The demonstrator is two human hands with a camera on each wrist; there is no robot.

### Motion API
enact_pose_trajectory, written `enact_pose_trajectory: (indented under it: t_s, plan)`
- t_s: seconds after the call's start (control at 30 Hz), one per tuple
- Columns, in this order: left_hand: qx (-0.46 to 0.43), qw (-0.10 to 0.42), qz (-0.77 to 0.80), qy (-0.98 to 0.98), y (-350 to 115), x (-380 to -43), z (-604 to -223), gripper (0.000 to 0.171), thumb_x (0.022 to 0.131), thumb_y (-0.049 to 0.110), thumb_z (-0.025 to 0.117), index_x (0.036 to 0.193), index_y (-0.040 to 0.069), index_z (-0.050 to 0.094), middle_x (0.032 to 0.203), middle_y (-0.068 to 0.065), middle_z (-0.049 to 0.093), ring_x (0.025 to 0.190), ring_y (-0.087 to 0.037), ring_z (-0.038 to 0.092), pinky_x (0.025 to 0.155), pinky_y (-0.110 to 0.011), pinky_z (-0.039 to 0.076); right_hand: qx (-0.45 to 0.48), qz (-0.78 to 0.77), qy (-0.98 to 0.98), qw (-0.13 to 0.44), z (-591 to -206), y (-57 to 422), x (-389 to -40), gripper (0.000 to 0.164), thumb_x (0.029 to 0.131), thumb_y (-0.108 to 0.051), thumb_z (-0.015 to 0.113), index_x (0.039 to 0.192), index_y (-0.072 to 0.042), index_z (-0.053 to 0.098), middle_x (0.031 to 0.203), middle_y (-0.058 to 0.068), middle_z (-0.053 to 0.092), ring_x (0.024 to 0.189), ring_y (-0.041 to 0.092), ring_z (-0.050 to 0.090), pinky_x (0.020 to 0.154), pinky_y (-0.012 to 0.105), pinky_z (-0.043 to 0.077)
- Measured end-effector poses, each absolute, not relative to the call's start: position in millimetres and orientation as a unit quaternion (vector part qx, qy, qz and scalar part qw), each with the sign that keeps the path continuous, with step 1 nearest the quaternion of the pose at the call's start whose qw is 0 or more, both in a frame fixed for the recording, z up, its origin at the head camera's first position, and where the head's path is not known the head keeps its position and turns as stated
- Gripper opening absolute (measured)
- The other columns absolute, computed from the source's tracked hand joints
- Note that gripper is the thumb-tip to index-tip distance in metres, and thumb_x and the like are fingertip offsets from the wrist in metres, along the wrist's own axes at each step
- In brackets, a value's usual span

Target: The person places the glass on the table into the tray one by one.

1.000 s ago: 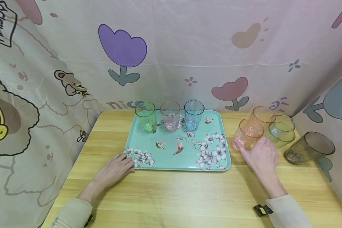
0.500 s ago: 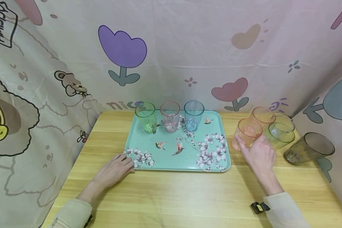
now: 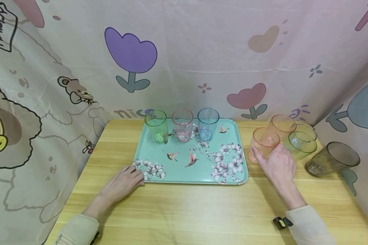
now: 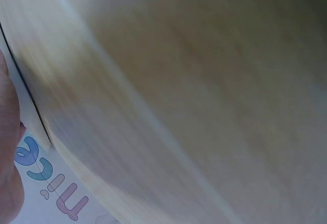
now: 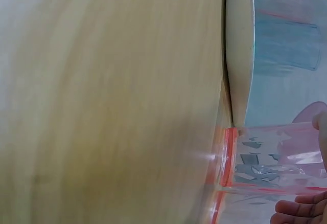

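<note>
In the head view my right hand [image 3: 279, 165] grips a clear pinkish-orange tumbler [image 3: 261, 154], with the thumb on its near left side and the fingers hidden behind it. The right wrist view shows the tumbler [image 5: 276, 155] standing close by the table, fingers [image 5: 296, 213] on one side of it. My left hand [image 3: 125, 180] rests at the front left corner of a mint-green tray [image 3: 178, 173] with flowers and birds. At the tray's back stand a green tumbler [image 3: 157, 127], a pink-rimmed tumbler [image 3: 183, 127] and a blue tumbler [image 3: 207, 126].
Behind the gripped tumbler stands another orange tumbler [image 3: 283, 126]. Beside it are yellow-green tumblers [image 3: 302, 144], and a dark brown tumbler [image 3: 331, 160] stands at the far right. A patterned cloth [image 3: 184, 51] hangs behind the wooden table [image 3: 184, 214].
The orange tumbler's rim has shifted slightly left, away from the yellow-green tumblers, along with my right hand. The left hand and the tray have stayed put.
</note>
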State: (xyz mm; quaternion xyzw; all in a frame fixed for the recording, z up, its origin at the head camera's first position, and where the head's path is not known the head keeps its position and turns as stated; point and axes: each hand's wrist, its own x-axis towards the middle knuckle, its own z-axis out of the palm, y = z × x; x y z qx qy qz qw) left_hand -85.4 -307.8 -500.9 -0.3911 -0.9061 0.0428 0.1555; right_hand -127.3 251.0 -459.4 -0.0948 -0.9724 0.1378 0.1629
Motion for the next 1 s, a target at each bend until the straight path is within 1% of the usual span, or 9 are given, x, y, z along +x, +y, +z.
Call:
enact_pose_trajectory:
  t_s: [0.1, 0.3, 0.37, 0.53, 0.67, 0.8, 1.0]
  plan:
    - [-0.39, 0.155, 0.042, -0.907, -307.8, -85.1, -500.9, 0.023, 0.098, 0.04, 0.065, 0.092, 0.019, 0.057, 0.088, 0.006, 0.057, 0.086, -0.015, 0.049, 0.09, -0.039, 0.054, -0.082, 0.133, -0.972, 0.178, -459.5, 250.9, -127.8, 0.094, 0.094, -0.075, 0.058, 0.106, 0.018, 0.054, 0.078, 0.027, 0.055, 0.068, 0.043, 0.057, 0.054, 0.049, 0.045]
    - [-0.389, 0.153, 0.044, -0.908, -307.8, -84.8, -500.7, 0.023, 0.098, 0.04, 0.065, 0.092, 0.019, 0.057, 0.088, 0.006, 0.057, 0.086, -0.015, 0.05, 0.09, -0.039, 0.054, -0.043, 0.117, -0.963, 0.24, -463.0, 250.8, -130.6, 0.081, 0.09, -0.068, 0.067, 0.091, 0.012, 0.054, 0.073, 0.023, 0.054, 0.064, 0.04, 0.054, 0.053, 0.047, 0.042]
    - [-0.389, 0.152, 0.044, -0.908, -307.6, -84.7, -500.6, 0.023, 0.098, 0.04, 0.065, 0.092, 0.02, 0.057, 0.088, 0.006, 0.057, 0.086, -0.015, 0.05, 0.09, -0.039, 0.054, -0.03, 0.11, -0.961, 0.252, -463.6, 251.1, -131.5, 0.079, 0.09, -0.067, 0.068, 0.089, 0.011, 0.053, 0.073, 0.023, 0.053, 0.063, 0.04, 0.053, 0.055, 0.048, 0.042]
    - [-0.388, 0.152, 0.042, -0.908, -307.0, -84.5, -500.3, 0.023, 0.097, 0.04, 0.066, 0.091, 0.02, 0.057, 0.088, 0.006, 0.057, 0.086, -0.015, 0.05, 0.091, -0.039, 0.055, -0.012, 0.1, -0.961, 0.258, -463.3, 252.7, -132.4, 0.078, 0.088, -0.066, 0.068, 0.087, 0.011, 0.053, 0.075, 0.025, 0.054, 0.065, 0.042, 0.054, 0.059, 0.051, 0.045]
    - [-0.387, 0.15, 0.04, -0.909, -306.8, -84.4, -500.1, 0.023, 0.097, 0.04, 0.067, 0.092, 0.02, 0.057, 0.088, 0.006, 0.057, 0.086, -0.015, 0.05, 0.091, -0.039, 0.054, 0.001, 0.096, -0.961, 0.259, -462.1, 255.2, -132.5, 0.077, 0.086, -0.065, 0.069, 0.085, 0.01, 0.052, 0.073, 0.024, 0.054, 0.064, 0.041, 0.053, 0.059, 0.051, 0.044]
    - [-0.387, 0.149, 0.041, -0.909, -306.8, -84.5, -500.0, 0.023, 0.097, 0.04, 0.067, 0.092, 0.02, 0.057, 0.088, 0.006, 0.057, 0.086, -0.015, 0.05, 0.091, -0.039, 0.054, 0.023, 0.09, -0.959, 0.269, -461.3, 258.2, -132.7, 0.075, 0.085, -0.065, 0.069, 0.082, 0.008, 0.051, 0.07, 0.021, 0.052, 0.06, 0.038, 0.05, 0.056, 0.049, 0.042]
    - [-0.39, 0.152, 0.042, -0.907, -306.8, -85.0, -499.7, 0.024, 0.097, 0.04, 0.067, 0.092, 0.019, 0.057, 0.088, 0.006, 0.058, 0.086, -0.015, 0.05, 0.091, -0.039, 0.055, 0.056, 0.075, -0.953, 0.288, -459.3, 260.1, -133.7, 0.078, 0.085, -0.071, 0.062, 0.081, 0.006, 0.051, 0.067, 0.018, 0.05, 0.055, 0.033, 0.046, 0.051, 0.044, 0.038]
